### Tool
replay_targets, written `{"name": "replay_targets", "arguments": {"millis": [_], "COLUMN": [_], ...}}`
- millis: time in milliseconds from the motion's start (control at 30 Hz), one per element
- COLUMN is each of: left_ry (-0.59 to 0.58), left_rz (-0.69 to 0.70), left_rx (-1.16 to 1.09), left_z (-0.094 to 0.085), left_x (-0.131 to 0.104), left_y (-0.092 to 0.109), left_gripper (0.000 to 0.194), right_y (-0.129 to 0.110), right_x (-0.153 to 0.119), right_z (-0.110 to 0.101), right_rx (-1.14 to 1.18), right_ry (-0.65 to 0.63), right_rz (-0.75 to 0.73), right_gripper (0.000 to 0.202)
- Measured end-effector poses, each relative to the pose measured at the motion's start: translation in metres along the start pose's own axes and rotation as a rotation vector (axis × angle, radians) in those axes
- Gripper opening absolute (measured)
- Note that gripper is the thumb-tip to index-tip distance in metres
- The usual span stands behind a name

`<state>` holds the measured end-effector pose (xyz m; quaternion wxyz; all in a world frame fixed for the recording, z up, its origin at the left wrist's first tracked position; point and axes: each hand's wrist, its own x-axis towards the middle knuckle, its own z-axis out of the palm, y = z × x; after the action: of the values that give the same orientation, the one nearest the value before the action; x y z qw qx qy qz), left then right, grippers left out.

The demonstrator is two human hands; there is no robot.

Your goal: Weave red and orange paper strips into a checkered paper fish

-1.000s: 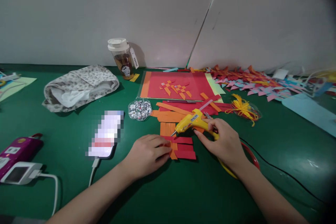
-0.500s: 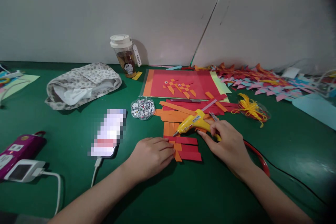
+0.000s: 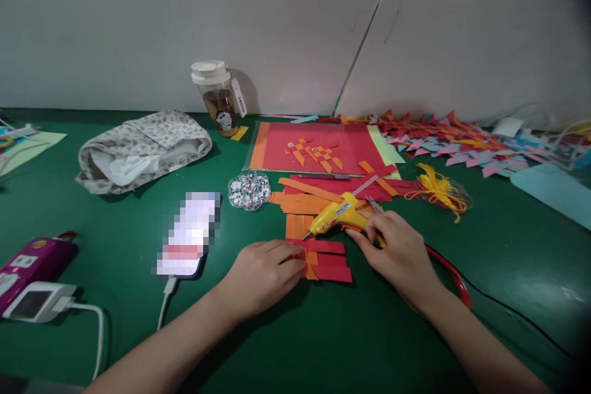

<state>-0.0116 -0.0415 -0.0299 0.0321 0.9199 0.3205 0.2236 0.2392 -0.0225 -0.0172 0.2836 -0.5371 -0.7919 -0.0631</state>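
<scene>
My right hand point(image 3: 397, 249) is wrapped round the handle of a yellow hot glue gun point(image 3: 339, 215), its metal nozzle pointing down and left. A grey metal tip point(image 3: 373, 204) pokes out by that hand's knuckles; the rest of that tool is hidden. Under the nozzle lies a small weave of red and orange paper strips point(image 3: 330, 260), its red ends spread to the right. My left hand point(image 3: 265, 274) presses the left side of this weave with curled fingers, which hide part of it. Above it lie loose orange strips point(image 3: 300, 202) and a red strip point(image 3: 323, 186).
Behind, two woven paper fish point(image 3: 318, 151) rest on a red sheet point(image 3: 272, 135). Googly eyes point(image 3: 249, 191), a phone point(image 3: 189, 234) and a fabric bag point(image 3: 152, 129) are to the left. A lidded cup point(image 3: 217, 98) stands behind. Yellow cord point(image 3: 441, 191) lies right.
The whole view has shifted very slightly. Both hands, the glue gun and the woven strips keep nearly the same positions.
</scene>
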Motion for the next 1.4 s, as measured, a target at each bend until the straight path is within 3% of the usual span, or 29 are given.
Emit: {"name": "replay_targets", "arguments": {"millis": [1400], "left_ry": [0.006], "left_rz": [0.019], "left_rx": [-0.013], "left_z": [0.0005], "left_x": [0.0011], "left_y": [-0.0005], "left_gripper": [0.018], "right_y": [-0.0015], "right_x": [0.0008], "right_z": [-0.0007], "right_rx": [0.018], "right_ry": [-0.002], "right_rz": [-0.049], "right_gripper": [0.035]}}
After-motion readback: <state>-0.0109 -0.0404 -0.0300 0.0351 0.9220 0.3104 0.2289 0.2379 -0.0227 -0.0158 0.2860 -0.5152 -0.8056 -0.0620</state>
